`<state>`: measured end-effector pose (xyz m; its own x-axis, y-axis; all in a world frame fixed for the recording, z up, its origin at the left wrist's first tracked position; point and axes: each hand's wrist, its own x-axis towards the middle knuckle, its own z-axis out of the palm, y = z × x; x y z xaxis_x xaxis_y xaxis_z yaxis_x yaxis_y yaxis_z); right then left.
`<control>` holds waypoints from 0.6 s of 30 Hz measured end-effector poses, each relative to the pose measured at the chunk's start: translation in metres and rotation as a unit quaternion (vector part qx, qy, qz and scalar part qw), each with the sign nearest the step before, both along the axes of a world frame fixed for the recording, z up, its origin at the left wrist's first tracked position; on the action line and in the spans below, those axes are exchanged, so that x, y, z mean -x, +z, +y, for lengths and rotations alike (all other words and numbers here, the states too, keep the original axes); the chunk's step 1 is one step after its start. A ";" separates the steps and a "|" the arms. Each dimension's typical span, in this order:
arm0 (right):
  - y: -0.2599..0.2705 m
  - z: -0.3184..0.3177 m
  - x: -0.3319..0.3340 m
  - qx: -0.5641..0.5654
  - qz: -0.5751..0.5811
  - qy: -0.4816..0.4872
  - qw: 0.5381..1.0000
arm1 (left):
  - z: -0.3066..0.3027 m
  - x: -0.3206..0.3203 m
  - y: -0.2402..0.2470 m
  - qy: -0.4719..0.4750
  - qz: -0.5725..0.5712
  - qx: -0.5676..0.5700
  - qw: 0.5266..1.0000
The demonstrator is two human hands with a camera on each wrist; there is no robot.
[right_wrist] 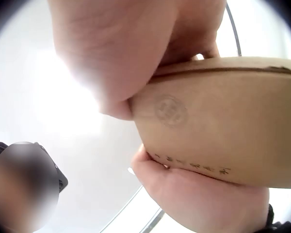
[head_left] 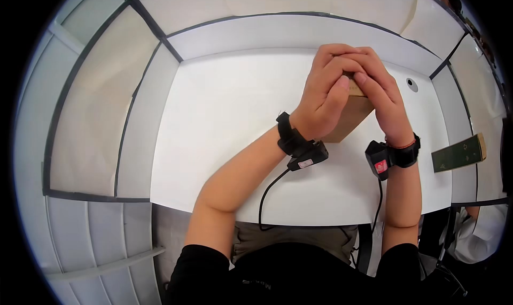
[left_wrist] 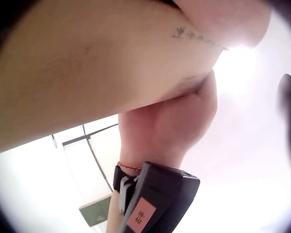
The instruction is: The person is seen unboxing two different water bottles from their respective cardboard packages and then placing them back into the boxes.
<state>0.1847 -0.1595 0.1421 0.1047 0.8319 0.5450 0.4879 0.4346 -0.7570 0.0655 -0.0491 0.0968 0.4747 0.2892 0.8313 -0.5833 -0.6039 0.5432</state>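
A brown cardboard box (head_left: 351, 115) stands upright on the white table, toward its right half. My left hand (head_left: 324, 94) grips its upper part from the left, the thumb lying near the top edge. From the other side my right hand (head_left: 382, 91) holds the top, and the fingers of both hands meet over it. In the right wrist view the box (right_wrist: 223, 121) shows a round stamp and a row of small printed characters, with a hand on each side. Much of the top is hidden under the fingers.
A dark green box (head_left: 459, 152) with a brown end stands at the table's right edge. Low white partitions (head_left: 299, 29) enclose the table (head_left: 230, 112). A round cable hole (head_left: 412, 85) lies at the back right. Cables hang from both wrist cameras (head_left: 310, 156).
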 end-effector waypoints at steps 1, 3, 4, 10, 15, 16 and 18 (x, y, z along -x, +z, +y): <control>-0.007 0.002 0.001 -0.026 0.035 -0.007 0.999 | 0.000 0.000 -0.001 0.000 -0.001 0.007 1.000; -0.031 0.008 0.003 -0.077 0.107 -0.021 0.991 | -0.002 -0.002 -0.006 -0.014 -0.024 0.043 0.999; -0.043 0.009 0.012 -0.075 0.198 -0.035 0.977 | -0.005 -0.003 -0.010 -0.023 -0.035 0.061 0.997; -0.067 0.013 0.024 -0.143 0.177 -0.103 0.968 | -0.019 -0.006 -0.055 -0.089 -0.002 0.192 0.977; -0.116 0.007 0.020 -0.024 0.259 -0.077 0.962 | -0.015 0.005 -0.092 -0.078 0.175 0.255 0.948; -0.122 0.005 0.019 0.015 0.300 -0.065 0.952 | -0.013 0.009 -0.093 -0.084 0.194 0.249 0.945; -0.128 -0.001 0.015 0.066 0.280 -0.045 0.957 | -0.008 0.018 -0.091 -0.128 0.247 0.266 0.923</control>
